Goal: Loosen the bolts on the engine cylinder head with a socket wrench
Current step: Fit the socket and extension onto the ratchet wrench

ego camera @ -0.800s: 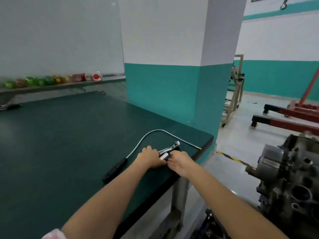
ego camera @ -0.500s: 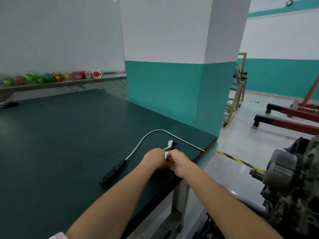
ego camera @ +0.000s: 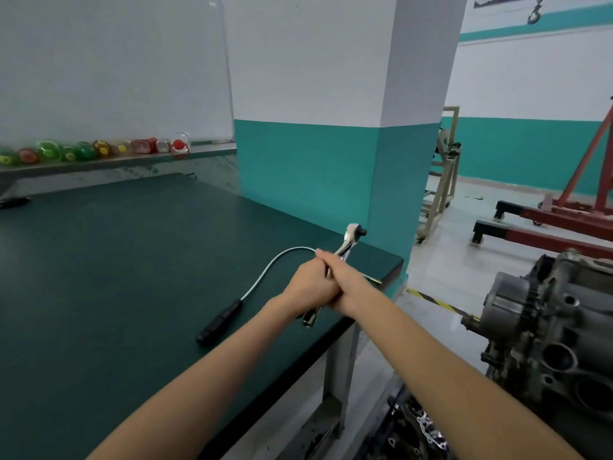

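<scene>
Both hands clasped on the socket wrench [ego camera: 345,247] at frame centre — left hand [ego camera: 306,287] and right hand [ego camera: 348,287] wrapped round its handle, head tilted up above the green bench [ego camera: 99,277]. Engine [ego camera: 547,333] sits lower right, well apart.

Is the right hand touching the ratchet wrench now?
Touching. The head view shows the right hand wrapped round the handle of the ratchet wrench.
</scene>
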Demonstrator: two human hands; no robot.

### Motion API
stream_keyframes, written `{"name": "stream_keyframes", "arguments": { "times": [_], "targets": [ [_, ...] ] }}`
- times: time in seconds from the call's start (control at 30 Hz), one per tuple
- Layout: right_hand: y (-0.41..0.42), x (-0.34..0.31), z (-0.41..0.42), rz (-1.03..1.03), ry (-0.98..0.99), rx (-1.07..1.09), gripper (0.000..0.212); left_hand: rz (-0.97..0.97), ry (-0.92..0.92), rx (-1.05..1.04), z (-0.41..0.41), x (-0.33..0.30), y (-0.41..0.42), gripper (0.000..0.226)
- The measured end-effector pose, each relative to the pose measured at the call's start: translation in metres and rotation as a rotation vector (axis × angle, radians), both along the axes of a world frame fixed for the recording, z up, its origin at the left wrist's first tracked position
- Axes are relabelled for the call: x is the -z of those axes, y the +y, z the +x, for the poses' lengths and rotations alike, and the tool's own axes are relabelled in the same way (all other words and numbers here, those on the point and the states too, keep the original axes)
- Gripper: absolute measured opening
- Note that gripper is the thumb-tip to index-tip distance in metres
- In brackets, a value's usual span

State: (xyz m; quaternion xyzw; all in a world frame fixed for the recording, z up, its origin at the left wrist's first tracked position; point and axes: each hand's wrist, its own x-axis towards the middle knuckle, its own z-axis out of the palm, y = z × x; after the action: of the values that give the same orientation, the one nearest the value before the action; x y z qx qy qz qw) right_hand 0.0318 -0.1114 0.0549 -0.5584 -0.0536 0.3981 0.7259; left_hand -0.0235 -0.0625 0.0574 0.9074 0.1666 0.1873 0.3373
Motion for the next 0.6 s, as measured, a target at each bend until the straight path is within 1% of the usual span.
{"name": "stream_keyframes", "arguments": {
  "times": [0.03, 0.13, 0.2, 0.23, 0.3, 0.37, 0.4, 0.43, 0.47, 0.5, 0.53, 0.6],
  "targets": [
    [-0.013, -0.010, -0.002, 0.026, -0.001, 0.034, 0.021, 0.034, -0.017, 0.023, -0.001, -0.010, -0.013, 0.005],
    [-0.067, -0.038, -0.013, 0.034, -0.065, 0.177, 0.018, 0.063, -0.075, 0.143, -0.008, -0.035, -0.060, 0.004],
    [-0.114, -0.053, -0.028, 0.084, -0.094, 0.249, 0.024, 0.025, -0.109, 0.299, -0.018, -0.049, -0.098, 0.005],
    [-0.139, -0.059, -0.038, 0.111, -0.110, 0.276, 0.027, -0.031, -0.122, 0.403, -0.025, -0.054, -0.118, 0.009],
    [-0.189, -0.067, -0.056, 0.126, -0.143, 0.333, 0.026, -0.191, -0.121, 0.603, -0.045, -0.062, -0.159, 0.015],
    [-0.235, -0.070, -0.075, 0.161, -0.137, 0.417, 0.021, -0.375, -0.058, 0.745, -0.063, -0.066, -0.199, 0.028],
    [-0.256, -0.069, -0.083, 0.182, -0.130, 0.474, 0.019, -0.499, -0.020, 0.805, -0.071, -0.066, -0.218, 0.035],
    [-0.275, -0.069, -0.091, 0.202, -0.127, 0.532, 0.018, -0.650, 0.010, 0.859, -0.078, -0.064, -0.236, 0.036],
    [-0.293, -0.069, -0.099, 0.224, -0.118, 0.579, 0.018, -0.763, 0.026, 0.902, -0.084, -0.063, -0.253, 0.030],
    [-0.311, -0.067, -0.106, 0.253, -0.098, 0.612, 0.019, -0.810, 0.035, 0.922, -0.089, -0.061, -0.269, 0.021],
    [-0.327, -0.064, -0.113, 0.282, -0.076, 0.634, 0.019, -0.812, 0.048, 0.926, -0.094, -0.058, -0.284, 0.015],
    [-0.356, -0.057, -0.125, 0.321, -0.047, 0.679, 0.018, -0.819, 0.077, 0.943, -0.101, -0.052, -0.311, 0.015]
  ]
}}
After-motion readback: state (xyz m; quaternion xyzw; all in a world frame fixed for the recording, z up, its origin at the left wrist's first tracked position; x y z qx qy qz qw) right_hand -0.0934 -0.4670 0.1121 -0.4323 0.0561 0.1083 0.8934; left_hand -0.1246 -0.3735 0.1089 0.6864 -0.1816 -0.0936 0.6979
